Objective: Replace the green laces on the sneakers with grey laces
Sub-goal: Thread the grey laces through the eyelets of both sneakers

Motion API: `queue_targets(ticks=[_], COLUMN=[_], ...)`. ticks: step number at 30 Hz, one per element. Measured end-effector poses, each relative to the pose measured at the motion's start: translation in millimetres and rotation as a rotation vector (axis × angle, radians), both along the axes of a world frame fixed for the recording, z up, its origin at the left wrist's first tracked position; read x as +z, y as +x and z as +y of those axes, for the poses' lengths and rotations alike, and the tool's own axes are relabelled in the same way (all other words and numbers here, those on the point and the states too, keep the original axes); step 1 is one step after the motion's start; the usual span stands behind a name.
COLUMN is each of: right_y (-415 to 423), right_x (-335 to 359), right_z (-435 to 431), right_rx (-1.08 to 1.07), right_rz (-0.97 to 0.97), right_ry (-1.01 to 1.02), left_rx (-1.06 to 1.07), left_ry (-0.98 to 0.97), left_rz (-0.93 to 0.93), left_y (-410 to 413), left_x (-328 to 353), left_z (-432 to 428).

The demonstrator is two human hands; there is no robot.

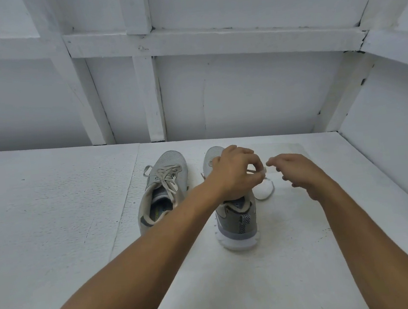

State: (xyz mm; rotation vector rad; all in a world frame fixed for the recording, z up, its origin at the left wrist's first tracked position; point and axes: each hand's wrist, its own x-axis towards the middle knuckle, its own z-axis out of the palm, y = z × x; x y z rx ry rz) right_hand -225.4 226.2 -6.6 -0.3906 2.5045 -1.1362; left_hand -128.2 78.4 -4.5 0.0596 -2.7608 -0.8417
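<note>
Two grey sneakers stand side by side on the white table [53,220], toes pointing away from me. The left sneaker [162,184] is laced with a pale grey lace [168,177]. My left hand [237,173] hovers over the lacing of the right sneaker [235,219] and hides most of it; its thumb and fingertips pinch a pale lace. A loop of that lace [268,192] lies on the table beside the shoe. My right hand [301,177] hangs just right of the left one, fingers loosely curled, with nothing seen in it. No green lace is in view.
A white panelled wall [191,92] rises behind the table, and another white wall [398,146] closes off the right side. The tabletop stretches wide to the left of the shoes.
</note>
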Motion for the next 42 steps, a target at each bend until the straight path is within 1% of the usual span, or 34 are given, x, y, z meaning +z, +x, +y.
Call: queue_targets(ticks=[2,3,6,8,10,13,15,16,19,20,21,22,24,27,28,29,31,32,34,35,39,40,42], right_y=[3,5,13,13,9,-3,-13,-18,-27,-29,-32,-35,-39,-45,-46,-46,-44,-42,-36,-31,-16,-13,-6], right_x=[1,1,2,0,-3,-3,-2,-1,6,7,8,9,12,20,25,29,37,41,45,47,41,38,33], right_z=[3,3,-2,-7,-10,-9,-8,-7,-6,-6,-6,-6,-6,-6,-6,-5,-4,-3,-4,-7,-18,-20,-23], right_rx=[0.095,0.147,0.244,0.210,0.118,-0.035,-0.123,-0.161,-0.260,-0.298,-0.332,-0.356,-0.376,-0.341,-0.306,-0.261,-0.165,-0.126,-0.070,-0.054,-0.044,-0.012,0.106], right_rz=[0.063,0.058,0.053,0.131,0.183,0.161,0.031,-0.087,-0.504,-0.595,-0.640,-0.637,-0.543,-0.413,-0.380,-0.357,-0.329,-0.316,-0.287,-0.270,-0.094,-0.064,-0.083], right_ry=[-0.019,-0.046,-0.092,-0.082,-0.084,-0.164,-0.309,-0.439,-0.933,-1.061,-1.133,-1.141,-1.057,-1.002,-1.002,-1.011,-1.020,-1.004,-0.931,-0.875,-0.584,-0.549,-0.527], left_rx=[0.062,0.085,0.049,0.024,0.030,0.036,0.033,0.035,0.043,0.045,0.046,0.045,0.035,0.019,0.048,0.107,0.288,0.382,0.519,0.551,0.611,0.618,0.631], left_ry=[0.077,0.106,0.088,0.057,0.061,0.056,0.024,0.009,-0.040,-0.057,-0.068,-0.070,-0.072,-0.081,-0.027,0.070,0.305,0.410,0.574,0.612,0.629,0.627,0.622], left_rz=[0.069,0.083,0.144,0.145,0.103,0.022,-0.038,-0.049,-0.067,-0.084,-0.101,-0.115,-0.139,-0.154,-0.116,-0.053,0.097,0.135,0.135,0.131,0.150,0.155,0.155], left_y=[-1,-2,-2,0,1,7,12,14,21,23,25,28,31,32,32,33,34,36,38,38,34,33,32], left_x=[4,7,13,14,9,1,-5,-7,-13,-14,-15,-16,-17,-18,-19,-20,-25,-30,-37,-40,-49,-51,-53], left_z=[1,2,5,7,6,5,7,9,13,13,13,13,12,9,7,6,3,2,2,2,0,-1,-2])
